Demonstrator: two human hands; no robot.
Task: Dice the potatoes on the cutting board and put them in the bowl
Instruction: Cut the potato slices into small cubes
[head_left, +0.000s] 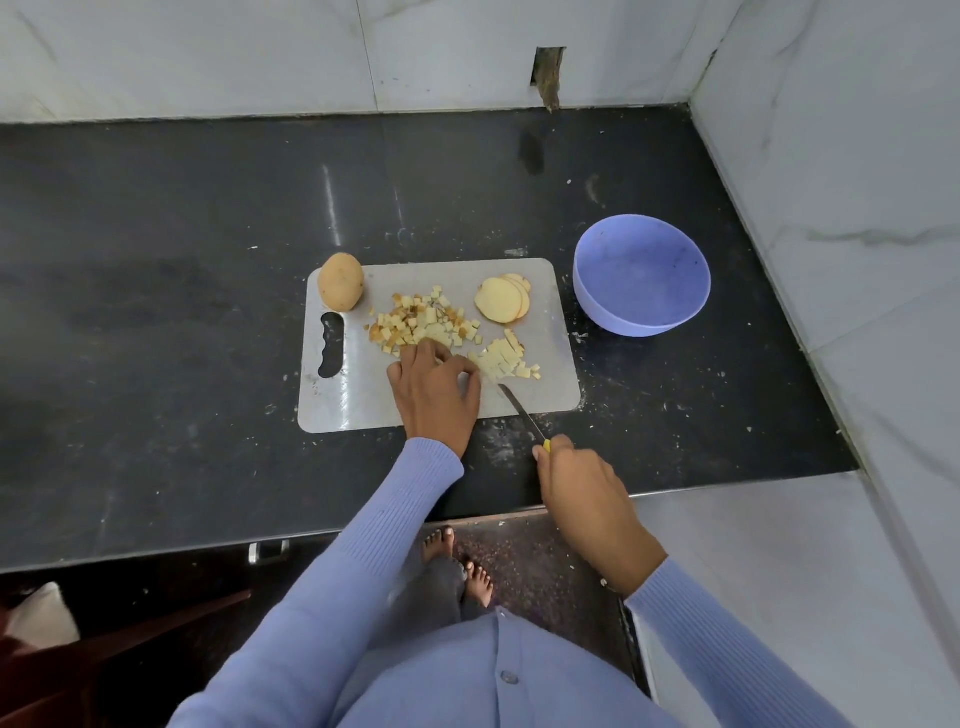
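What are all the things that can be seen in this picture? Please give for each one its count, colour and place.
cutting board: one, grey, on the counter in front of the person
whole potato: one, tan, on the far left corner of the board
potato slices: a small overlapping stack, pale yellow, far right part of the board
diced potato: two heaps of pale cubes, mid-board, some browned
bowl: one, lilac, on the counter right of the board, no potato inside
knife: one, steel blade, yellow handle, tip at the right heap
counter: one, black
left hand: rests on the dice
right hand: grips the knife handle
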